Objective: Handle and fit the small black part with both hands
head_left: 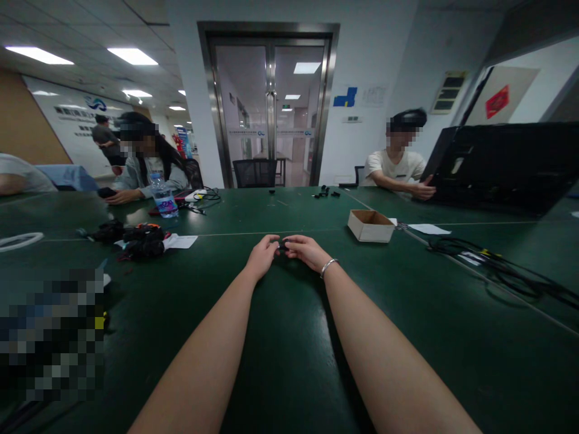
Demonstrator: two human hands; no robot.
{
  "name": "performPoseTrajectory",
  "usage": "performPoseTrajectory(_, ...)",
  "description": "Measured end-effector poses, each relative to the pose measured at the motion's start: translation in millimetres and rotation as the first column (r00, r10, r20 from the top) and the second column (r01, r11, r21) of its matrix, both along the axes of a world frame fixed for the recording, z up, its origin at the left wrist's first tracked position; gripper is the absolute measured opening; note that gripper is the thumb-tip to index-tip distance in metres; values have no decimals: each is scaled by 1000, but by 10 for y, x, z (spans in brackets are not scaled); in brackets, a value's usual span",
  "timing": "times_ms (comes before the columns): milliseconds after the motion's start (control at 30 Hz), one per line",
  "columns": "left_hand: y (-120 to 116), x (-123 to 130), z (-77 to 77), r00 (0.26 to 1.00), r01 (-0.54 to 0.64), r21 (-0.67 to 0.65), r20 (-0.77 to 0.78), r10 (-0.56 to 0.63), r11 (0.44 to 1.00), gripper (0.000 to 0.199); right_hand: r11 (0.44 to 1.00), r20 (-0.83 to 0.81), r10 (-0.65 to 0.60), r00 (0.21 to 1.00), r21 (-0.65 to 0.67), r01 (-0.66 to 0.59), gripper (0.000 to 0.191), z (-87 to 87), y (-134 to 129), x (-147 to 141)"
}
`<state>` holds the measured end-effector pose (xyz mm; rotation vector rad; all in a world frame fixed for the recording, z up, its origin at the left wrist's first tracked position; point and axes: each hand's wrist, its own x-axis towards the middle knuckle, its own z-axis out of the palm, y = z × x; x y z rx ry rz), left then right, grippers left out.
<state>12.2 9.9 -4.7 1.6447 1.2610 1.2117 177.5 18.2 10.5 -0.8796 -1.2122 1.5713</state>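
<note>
Both my arms reach out over the dark green table (pixel 289 337). A small black piece (pixel 283 245) sits between my fingertips; it is too small to tell its kind. My left hand (pixel 263 256) pinches it from the left side. From the right, my right hand (pixel 306 250) grips the same piece with thumb and fingers, and a silver bracelet (pixel 329 267) circles that wrist. The fingers cover much of the piece. Right of my hands stands an open cardboard box (pixel 370 232), whose inside floor is hidden.
Several small black pieces (pixel 324 191) lie at the far edge. Black cables (pixel 506 265) spread on the right, below a large black panel (pixel 506 169) held by a person. On the left are a water bottle (pixel 163 196), tangled black gear (pixel 142 240) and another seated person.
</note>
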Motion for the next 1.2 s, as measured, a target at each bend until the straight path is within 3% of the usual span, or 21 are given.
performPoseTrajectory(300, -38, -15, 28, 998, -21, 57, -54, 24, 998, 33, 1000, 42, 26, 999, 13, -27, 14, 18, -4, -13)
performPoseTrajectory(633, -96, -41, 100, 985, -146, 91, -82, 154, 985, 43, 983, 303, 65, 951, 145, -113, 20, -2, 25, -95)
performPoseTrajectory(933, -157, -26, 159, 960, -166, 108, -210, 186, 980, 42, 957, 543, -108, 833, 283, -60, 29, -35, 45, -164)
performPoseTrajectory(1133, -235, -44, 247, 903, -195, 133, -363, 231, 972, 40, 866, 697, -297, 652, 485, -124, 16, 109, -52, -250)
performPoseTrajectory(1200, -271, -35, 280, 876, -210, 141, -412, 250, 967, 41, 872, 691, -312, 652, 480, -91, 13, 142, -105, -288)
